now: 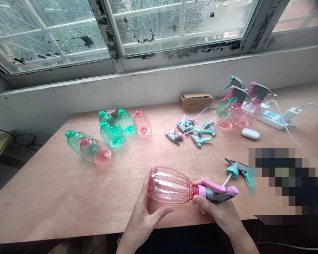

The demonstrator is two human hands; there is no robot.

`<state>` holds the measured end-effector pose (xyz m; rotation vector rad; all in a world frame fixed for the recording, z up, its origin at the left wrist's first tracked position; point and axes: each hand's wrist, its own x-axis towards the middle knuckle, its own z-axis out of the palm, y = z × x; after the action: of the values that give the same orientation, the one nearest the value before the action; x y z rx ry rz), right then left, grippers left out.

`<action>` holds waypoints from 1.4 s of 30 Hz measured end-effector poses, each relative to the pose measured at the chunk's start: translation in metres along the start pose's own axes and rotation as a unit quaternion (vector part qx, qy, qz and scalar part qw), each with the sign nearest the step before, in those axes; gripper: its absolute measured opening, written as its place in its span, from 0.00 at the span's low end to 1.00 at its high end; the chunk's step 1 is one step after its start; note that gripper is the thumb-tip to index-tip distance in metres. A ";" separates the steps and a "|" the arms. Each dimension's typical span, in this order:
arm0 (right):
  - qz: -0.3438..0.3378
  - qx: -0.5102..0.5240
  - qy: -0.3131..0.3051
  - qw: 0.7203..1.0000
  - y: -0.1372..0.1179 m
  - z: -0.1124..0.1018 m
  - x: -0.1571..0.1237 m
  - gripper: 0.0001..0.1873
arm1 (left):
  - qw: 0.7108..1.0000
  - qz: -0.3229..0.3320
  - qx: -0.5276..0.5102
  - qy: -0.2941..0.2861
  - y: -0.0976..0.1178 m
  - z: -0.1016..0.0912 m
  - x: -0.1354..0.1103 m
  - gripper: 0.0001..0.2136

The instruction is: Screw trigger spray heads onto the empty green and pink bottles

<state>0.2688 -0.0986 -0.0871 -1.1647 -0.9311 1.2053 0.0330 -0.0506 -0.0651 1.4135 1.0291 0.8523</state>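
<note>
A clear pink spray bottle (171, 185) lies sideways in my two hands above the table's near edge. My left hand (145, 213) cups its rounded base, fingers wrapped under and behind it. My right hand (214, 208) grips the pink and grey trigger head (217, 192) at the bottle's neck, thumb and fingers closed round the collar. A teal and grey trigger head (235, 169) with its dip tube lies on the table just behind my right hand.
Several empty green and pink bottles (108, 135) lie at the left of the wooden table (55, 190). Loose trigger heads (192, 130) sit mid-table. Three assembled spray bottles (238, 109), a power strip (271, 118), a white case (250, 133) and a cardboard box (196, 101) are at the back right.
</note>
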 end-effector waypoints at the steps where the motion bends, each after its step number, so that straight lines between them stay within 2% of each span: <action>1: -0.005 -0.007 -0.001 1.000 0.000 0.000 0.000 0.14 | 1.000 0.002 -0.008 -0.005 0.000 0.000 0.000 0.46; 4: -0.007 -0.026 -0.003 1.000 0.000 0.000 0.000 0.15 | 0.999 -0.002 -0.031 -0.014 0.002 0.000 0.002 0.43; 10: 0.000 -0.004 -0.007 1.000 0.000 0.000 0.001 0.14 | 0.999 -0.009 0.007 0.033 0.003 0.002 0.001 0.37; 13: -0.005 -0.024 0.001 1.000 -0.001 0.000 0.002 0.14 | 1.000 -0.015 0.006 0.012 0.005 0.002 0.001 0.40; 16: -0.004 -0.029 0.005 1.000 -0.002 0.000 0.003 0.14 | 1.000 -0.004 -0.013 0.009 0.006 0.002 0.003 0.37; 22: 0.020 -0.002 0.007 1.000 0.002 -0.002 0.002 0.15 | 0.999 0.012 -0.012 0.041 0.001 0.002 0.005 0.31; 27: 0.015 -0.001 0.005 1.000 0.003 -0.002 0.002 0.16 | 0.997 0.000 -0.037 0.062 0.011 0.008 0.001 0.31; 32: 0.009 -0.008 0.014 1.000 0.002 -0.001 0.003 0.16 | 0.996 -0.005 -0.059 0.065 0.013 0.006 0.003 0.24; 36: 0.007 -0.003 0.013 1.000 0.003 -0.002 0.003 0.16 | 0.998 0.016 -0.032 0.054 0.009 0.003 0.005 0.24; 42: 0.007 0.001 0.002 1.000 0.003 -0.002 0.002 0.14 | 0.995 0.002 -0.048 0.089 0.018 0.010 0.002 0.25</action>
<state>0.2708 -0.0968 -0.0908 -1.1727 -0.9195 1.2141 0.0451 -0.0522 -0.0480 1.2764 1.1051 1.0323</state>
